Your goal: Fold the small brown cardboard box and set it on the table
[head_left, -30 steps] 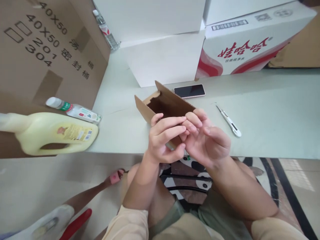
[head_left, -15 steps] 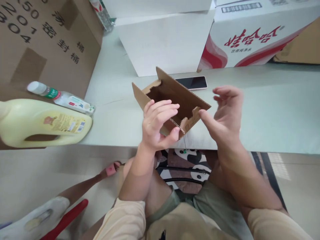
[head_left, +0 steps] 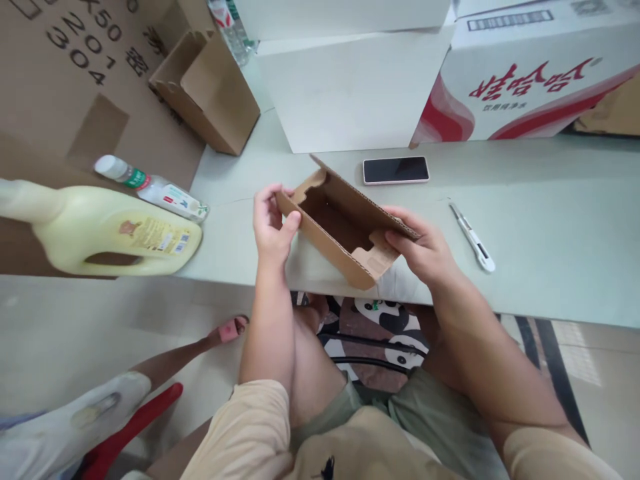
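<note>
A small brown cardboard box point(head_left: 345, 223), half folded with its inside showing, is held over the front edge of the pale table point(head_left: 550, 220). My left hand point(head_left: 270, 223) pinches the box's left end flap between thumb and fingers. At the box's right end my right hand point(head_left: 425, 250) grips the notched flap, thumb on top. Both hands are closed on the cardboard.
A phone point(head_left: 396, 170) lies behind the box and a white utility knife point(head_left: 473, 237) to its right. A yellow jug point(head_left: 110, 233) and small bottle point(head_left: 150, 187) lie at left. Another folded brown box point(head_left: 210, 87), white cartons point(head_left: 360, 80) and a red-printed carton point(head_left: 530, 80) stand behind. Someone's foot point(head_left: 220, 333) shows below.
My left hand has shifted from the box's near side to its left end. My right hand, open in the air half a second ago, has closed on the right flap. The view tilted, revealing another brown box.
</note>
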Motion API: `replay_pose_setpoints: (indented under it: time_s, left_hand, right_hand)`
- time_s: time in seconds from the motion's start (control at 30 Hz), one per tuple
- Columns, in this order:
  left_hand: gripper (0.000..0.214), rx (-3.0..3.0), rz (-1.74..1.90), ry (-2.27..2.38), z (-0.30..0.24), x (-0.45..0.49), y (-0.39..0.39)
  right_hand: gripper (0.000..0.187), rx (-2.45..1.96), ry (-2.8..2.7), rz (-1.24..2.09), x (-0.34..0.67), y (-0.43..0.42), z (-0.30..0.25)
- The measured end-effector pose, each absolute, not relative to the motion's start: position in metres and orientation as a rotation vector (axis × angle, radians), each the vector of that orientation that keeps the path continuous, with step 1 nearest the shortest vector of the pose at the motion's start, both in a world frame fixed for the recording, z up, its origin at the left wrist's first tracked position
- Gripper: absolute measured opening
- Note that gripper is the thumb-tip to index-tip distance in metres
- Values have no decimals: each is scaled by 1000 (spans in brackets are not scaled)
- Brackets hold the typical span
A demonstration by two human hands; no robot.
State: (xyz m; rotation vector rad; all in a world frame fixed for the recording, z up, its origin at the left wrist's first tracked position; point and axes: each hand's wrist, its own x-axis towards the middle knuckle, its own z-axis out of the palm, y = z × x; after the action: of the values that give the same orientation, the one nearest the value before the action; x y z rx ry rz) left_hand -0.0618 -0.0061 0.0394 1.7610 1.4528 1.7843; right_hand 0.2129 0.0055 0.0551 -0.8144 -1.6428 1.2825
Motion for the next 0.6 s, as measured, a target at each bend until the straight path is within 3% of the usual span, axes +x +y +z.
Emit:
replay_pose_setpoints:
  time_s: [0.17,0.3,0.47,0.6]
  left_hand:
    - [54,1627,1680,1484,41,-62,-13]
    - [59,1703,1665,1563,44,-57,-11]
    - [40,1988,1480,1655,55,-53,-11]
    - [35,1978,1398,1688,59,-56,-14]
  right_hand:
    - [25,-702,-1610,1017,208,5,41]
    - [44,-608,-1519,990,206,2,28]
    - [21,-773,-1606,935,205,-4,34]
    - [16,-836,-1619,888,202,-4,40]
